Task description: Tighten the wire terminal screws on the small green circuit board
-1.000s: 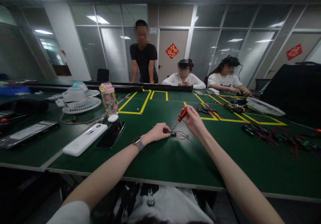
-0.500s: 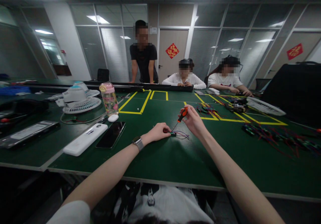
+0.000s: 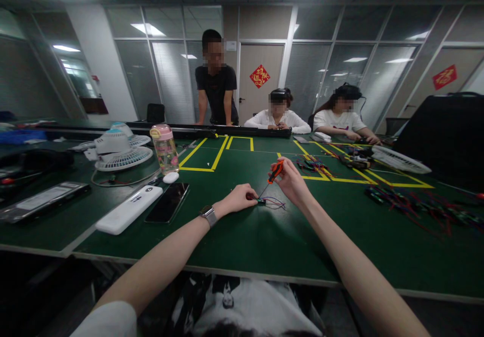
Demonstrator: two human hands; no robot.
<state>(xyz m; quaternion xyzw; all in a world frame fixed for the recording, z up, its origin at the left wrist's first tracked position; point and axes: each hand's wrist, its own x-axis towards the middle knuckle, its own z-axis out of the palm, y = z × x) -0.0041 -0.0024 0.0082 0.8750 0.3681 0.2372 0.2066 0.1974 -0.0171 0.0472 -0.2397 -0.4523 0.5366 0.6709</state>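
Note:
In my right hand [image 3: 290, 180] is a screwdriver [image 3: 276, 171] with an orange and black handle, its thin shaft slanting down to the left. The tip meets a small green wired module [image 3: 260, 201] on the table, or comes very close to it. My left hand [image 3: 241, 198], with a watch on the wrist, pinches the module's left end against the tabletop. Thin dark and purple wires [image 3: 278, 202] loop out from its right side. The fingers of my left hand cover part of the module.
Left of my hands lie a black phone [image 3: 168, 203], a white power bank [image 3: 130, 209] and a pink-lidded bottle [image 3: 165, 149]. White fans [image 3: 123, 156] stand beyond. Bundles of wired modules [image 3: 419, 201] spread at right. Several people are across the green table [image 3: 227, 246].
Both hands, the screwdriver and the module stay almost where they were. The standing person across the table has shifted their head slightly.

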